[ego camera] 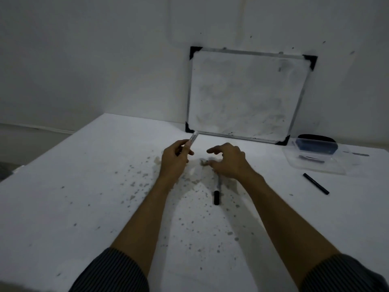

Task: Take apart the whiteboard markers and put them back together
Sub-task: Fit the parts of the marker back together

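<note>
Left hand [174, 158] pinches a pale marker barrel [193, 140], tip end raised toward the whiteboard [246, 95]; right hand [229, 160] hovers low over the table [84, 186], fingers loosely curled around a small grey part [203, 162], contact unclear; a capped marker [217, 189] lies just below it; another dark marker [315, 183] lies well apart. Judgement: pick the part up by fingertips, align on the barrel axis, press straight.

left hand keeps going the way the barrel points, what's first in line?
Probably the whiteboard: the left hand aims its marker barrel at the lower-left corner. Bare table between; depth unclear.
</note>
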`<action>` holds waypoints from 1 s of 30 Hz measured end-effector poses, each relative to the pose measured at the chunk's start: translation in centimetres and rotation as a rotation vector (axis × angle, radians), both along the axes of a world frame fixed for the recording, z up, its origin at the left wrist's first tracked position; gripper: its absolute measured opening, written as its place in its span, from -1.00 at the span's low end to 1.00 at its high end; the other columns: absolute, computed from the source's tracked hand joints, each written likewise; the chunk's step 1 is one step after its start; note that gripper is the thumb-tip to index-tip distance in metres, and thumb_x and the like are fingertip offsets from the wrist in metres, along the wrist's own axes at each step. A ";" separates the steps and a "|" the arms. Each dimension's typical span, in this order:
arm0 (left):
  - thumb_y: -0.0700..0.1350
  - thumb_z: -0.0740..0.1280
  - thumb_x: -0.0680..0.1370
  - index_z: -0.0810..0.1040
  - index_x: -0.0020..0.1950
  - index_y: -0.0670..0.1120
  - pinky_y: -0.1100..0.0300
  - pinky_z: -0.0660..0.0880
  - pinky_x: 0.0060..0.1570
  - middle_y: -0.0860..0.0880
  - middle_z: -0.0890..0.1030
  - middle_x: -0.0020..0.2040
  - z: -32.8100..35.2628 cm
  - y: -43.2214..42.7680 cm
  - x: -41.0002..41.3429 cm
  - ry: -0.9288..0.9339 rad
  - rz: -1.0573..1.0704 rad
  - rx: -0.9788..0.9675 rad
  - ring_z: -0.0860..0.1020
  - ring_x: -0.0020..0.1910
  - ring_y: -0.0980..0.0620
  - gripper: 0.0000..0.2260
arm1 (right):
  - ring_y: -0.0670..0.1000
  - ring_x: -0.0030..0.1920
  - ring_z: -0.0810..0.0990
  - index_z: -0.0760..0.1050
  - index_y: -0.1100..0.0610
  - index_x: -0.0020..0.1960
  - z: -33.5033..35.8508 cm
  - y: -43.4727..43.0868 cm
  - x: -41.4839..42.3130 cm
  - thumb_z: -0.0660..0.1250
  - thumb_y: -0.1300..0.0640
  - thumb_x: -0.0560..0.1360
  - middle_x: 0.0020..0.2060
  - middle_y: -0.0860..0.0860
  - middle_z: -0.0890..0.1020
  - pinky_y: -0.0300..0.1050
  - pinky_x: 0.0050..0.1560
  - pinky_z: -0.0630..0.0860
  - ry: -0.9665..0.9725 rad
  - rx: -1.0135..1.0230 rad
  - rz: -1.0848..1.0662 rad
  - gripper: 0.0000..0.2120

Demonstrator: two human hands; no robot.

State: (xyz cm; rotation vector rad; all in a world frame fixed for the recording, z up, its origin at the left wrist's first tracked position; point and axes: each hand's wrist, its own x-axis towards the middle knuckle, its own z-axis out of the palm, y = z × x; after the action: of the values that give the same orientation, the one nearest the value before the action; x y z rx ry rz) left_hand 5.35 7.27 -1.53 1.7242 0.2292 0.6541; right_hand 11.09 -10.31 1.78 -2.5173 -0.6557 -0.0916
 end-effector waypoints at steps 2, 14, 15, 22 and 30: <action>0.03 0.28 0.68 0.66 0.20 -0.04 0.17 0.50 -0.32 -0.01 0.71 -0.18 -0.1 -0.1 0.0 -0.004 -0.003 -0.024 0.53 -0.34 0.04 -0.76 | 0.13 0.25 0.53 0.62 -0.14 0.25 -0.1 1.2 0.4 0.44 -0.15 0.49 0.19 -0.01 0.64 0.07 0.26 0.36 -0.068 -0.181 0.005 -0.65; 0.02 0.25 0.69 0.64 0.23 -0.01 0.20 0.54 -0.31 0.04 0.72 -0.18 1.0 -3.0 0.2 -0.007 -0.092 0.085 0.54 -0.35 0.08 -0.77 | -0.04 -0.05 0.60 0.53 0.01 0.34 0.1 -2.7 -1.1 0.30 -0.01 0.64 0.01 -0.06 0.65 -0.25 -0.04 0.47 -0.087 0.361 -0.026 -0.71; 0.02 0.26 0.68 0.64 0.23 -0.01 0.22 0.53 -0.32 0.04 0.71 -0.19 1.4 -4.0 0.1 -0.028 -0.098 0.109 0.54 -0.36 0.09 -0.77 | -0.08 -0.06 0.60 0.53 -0.03 0.34 -0.1 -4.0 -1.7 0.28 -0.01 0.65 0.02 -0.08 0.64 -0.33 -0.08 0.45 -0.098 0.435 -0.065 -0.72; 0.03 0.36 0.63 0.66 0.23 0.06 0.30 0.57 -0.31 0.10 0.71 -0.13 -0.2 -9.4 -1.5 -0.084 -0.215 0.232 0.65 -0.23 0.13 -0.80 | -0.01 -0.14 0.52 0.69 0.11 0.13 -2.7 -9.4 -2.3 0.42 0.11 0.57 -0.03 0.03 0.74 -0.17 -0.17 0.45 0.396 1.258 -0.272 -0.83; -0.06 0.52 0.52 0.71 0.20 0.03 0.31 0.60 -0.01 0.10 0.72 0.05 -0.6 -8.9 -1.3 -0.119 -0.230 0.199 0.65 0.03 0.12 -0.75 | -0.04 -0.24 0.52 0.69 0.26 0.10 -3.1 -9.6 -1.3 0.50 0.10 0.51 0.05 0.18 0.74 -0.15 -0.22 0.43 0.490 1.381 -0.194 -0.73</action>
State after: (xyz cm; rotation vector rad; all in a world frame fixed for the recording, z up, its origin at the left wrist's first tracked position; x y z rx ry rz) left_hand 4.09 -1.61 -2.11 1.8597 -0.1207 0.6224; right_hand 9.75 -19.95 -1.27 -1.1666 -0.0343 0.0148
